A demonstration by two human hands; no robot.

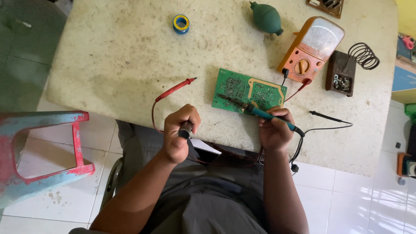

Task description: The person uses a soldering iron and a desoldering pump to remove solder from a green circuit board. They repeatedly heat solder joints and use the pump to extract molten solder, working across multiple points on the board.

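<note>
**Now, a soldering iron on a green board**

Seated at a pale, stained table [130,65], the person has both hands busy at its near edge. Their right hand [275,130] is wrapped around a soldering iron [260,113] with a teal handle, held rather like a pen; its dark tip slants up and to the left across a green circuit board [248,92] that lies flat on the table, and seems to rest on the board's face. A black cord runs from the back of the iron, off the table edge and down.

Their left hand [181,132] is curled into a fist around a small dark cylindrical thing [185,129]; only its end shows, so I cannot tell what it is. This hand sits just left of the board, not touching it.

A red test probe [175,89] lies on the table beyond the left hand, its red wire looping back toward the person's lap. A black probe [324,116] lies to the right of the right hand. Both leads go to an orange meter [311,48] standing behind the board. Beside the meter is a brown stand with a coiled wire holder [349,67]. Further back sit a green rubber bulb [266,18] and a small blue and yellow spool [181,23]. A worn red and blue stool [39,156] stands on the tiled floor at the left.
</note>
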